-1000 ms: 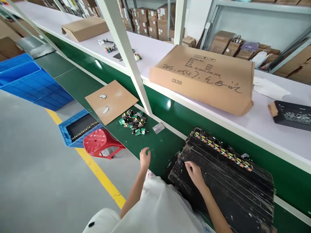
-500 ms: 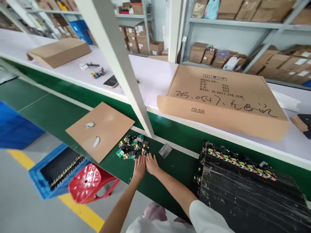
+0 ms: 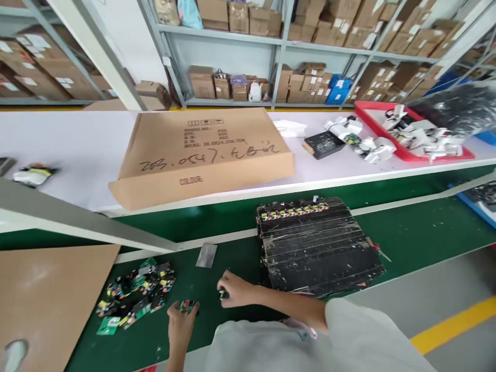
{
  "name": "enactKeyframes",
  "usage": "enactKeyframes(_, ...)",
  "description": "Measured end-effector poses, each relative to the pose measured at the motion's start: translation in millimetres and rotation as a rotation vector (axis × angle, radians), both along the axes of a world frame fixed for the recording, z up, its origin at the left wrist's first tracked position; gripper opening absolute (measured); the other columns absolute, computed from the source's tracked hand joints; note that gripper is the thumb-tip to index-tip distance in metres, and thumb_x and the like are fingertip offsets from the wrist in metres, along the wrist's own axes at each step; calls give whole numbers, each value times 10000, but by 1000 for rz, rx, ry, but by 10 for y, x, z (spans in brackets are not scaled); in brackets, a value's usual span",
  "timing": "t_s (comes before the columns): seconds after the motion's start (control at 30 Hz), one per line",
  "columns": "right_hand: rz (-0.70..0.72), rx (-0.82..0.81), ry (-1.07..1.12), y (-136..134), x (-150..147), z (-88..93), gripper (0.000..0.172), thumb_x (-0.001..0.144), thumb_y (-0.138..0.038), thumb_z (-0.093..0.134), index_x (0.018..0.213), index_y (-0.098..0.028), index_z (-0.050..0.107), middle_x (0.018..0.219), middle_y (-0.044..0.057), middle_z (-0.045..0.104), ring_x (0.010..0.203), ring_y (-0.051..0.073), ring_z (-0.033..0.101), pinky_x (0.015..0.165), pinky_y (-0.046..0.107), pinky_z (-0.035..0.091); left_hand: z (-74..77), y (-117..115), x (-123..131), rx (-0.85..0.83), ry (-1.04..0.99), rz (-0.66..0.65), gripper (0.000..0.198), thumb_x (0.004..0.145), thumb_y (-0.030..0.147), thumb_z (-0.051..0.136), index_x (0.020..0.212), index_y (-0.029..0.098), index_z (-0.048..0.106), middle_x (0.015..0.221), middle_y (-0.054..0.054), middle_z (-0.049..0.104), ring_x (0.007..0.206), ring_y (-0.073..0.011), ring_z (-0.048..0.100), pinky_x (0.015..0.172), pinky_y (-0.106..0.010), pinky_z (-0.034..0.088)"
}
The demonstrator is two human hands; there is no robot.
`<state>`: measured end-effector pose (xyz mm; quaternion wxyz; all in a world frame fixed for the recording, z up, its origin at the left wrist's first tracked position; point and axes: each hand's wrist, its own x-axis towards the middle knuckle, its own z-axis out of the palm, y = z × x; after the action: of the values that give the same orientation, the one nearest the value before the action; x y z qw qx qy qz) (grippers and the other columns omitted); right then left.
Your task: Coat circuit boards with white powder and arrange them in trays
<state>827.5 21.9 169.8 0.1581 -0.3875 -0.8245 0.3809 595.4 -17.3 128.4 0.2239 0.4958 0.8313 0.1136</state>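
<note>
In the head view, both hands have come away from the pile of circuit boards (image 3: 141, 284), where their fingers were half a second ago, and each now has a small piece of its own; picking up from the pile therefore seems done for this pair, and the pieces are now in hand, nearer the black slab (image 3: 321, 253). The view has also swung round, so the slab lies more central and the red tray (image 3: 469, 154) shows beyond it to the right. The left hand (image 3: 180, 321) is well to the left of the slab, its fingers parted only by the width of the circuit board (image 3: 187, 306) pinched between them. The right hand (image 3: 237, 290) is just left of the slab, its fingers curled nearly closed around a small dark part (image 3: 223, 294), mostly hidden, so its exact kind cannot be told. The pile sits farther left of the slab on the green surface (image 3: 240, 253), and a silver packet (image 3: 206, 256) lies between pile and slab. A row of small boards (image 3: 294, 212) runs along the slab's far edge.
</note>
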Motion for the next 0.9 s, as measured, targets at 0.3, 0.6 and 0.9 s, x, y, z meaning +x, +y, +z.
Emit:
enactKeyframes(0.3, -750, 188, 29, -547, 3343, 351, 166, 795, -191, 547, 799, -206, 381, 866, 31, 395, 704, 159, 456, 634, 273, 441, 473, 247, 3435, 288, -518, -305, 477, 710, 455, 610, 1077, 192, 456, 989, -95, 544, 900, -247, 602, 729, -371, 532)
enactKeyframes(0.6, -602, 233, -203, -1054, 4478, -378, 149, 791, -133, 588, 925, -176, 541, 1073, 127, 476, 1051, 292, 462, 898, 457, 438, -4, -119, 5202, 413, -380, -504, 334, 797, 199, 546, 1109, 159, 436, 1142, -150, 446, 1143, -287, 440, 957, -473, 398)
enactKeyframes(0.9, -435, 192, -223, -1233, 4777, -494, 321, 841, -115, 509, 1150, -190, 545, 1211, 115, 467, 1136, 281, 439, 965, 456, 420, 0, -373, 4919, 304, -299, -432, 295, 886, 282, 434, 1165, 190, 470, 1149, -122, 499, 1100, -243, 494, 913, -386, 436)
